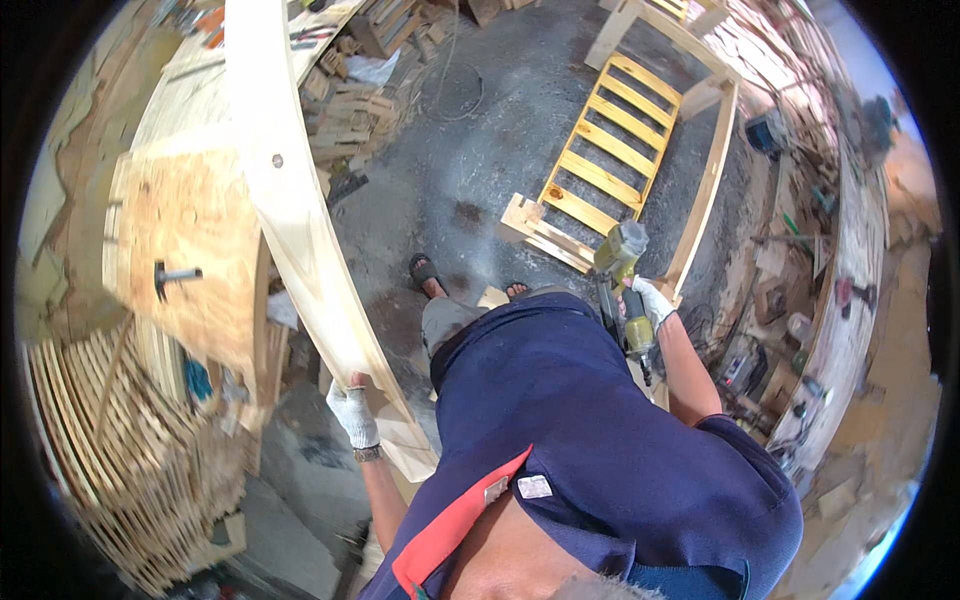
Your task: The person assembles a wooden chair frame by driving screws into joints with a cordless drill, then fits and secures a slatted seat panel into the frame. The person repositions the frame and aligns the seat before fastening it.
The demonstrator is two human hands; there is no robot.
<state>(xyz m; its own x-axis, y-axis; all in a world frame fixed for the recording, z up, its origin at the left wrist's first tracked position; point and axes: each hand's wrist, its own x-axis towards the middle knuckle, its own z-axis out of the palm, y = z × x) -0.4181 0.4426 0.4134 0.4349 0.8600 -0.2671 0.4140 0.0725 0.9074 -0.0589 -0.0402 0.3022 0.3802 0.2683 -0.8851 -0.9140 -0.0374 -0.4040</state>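
In my left hand, which wears a white glove, is the edge of a long pale wooden board. My fingers are closed on it near its lower end. The board slants up past the top of the view and has a dark knot in its face. My right hand, also gloved, is closed round the handle of an olive-green and black nail gun beside my right hip. Part of that grip is hidden behind the tool. Just beyond the nail gun lies a wooden frame around a slatted yellow panel.
At left, a hammer lies on a plywood-topped bench, with stacked curved wood strips below. Offcuts are heaped behind the board. A cable crosses the grey floor. Tools clutter a bench at right.
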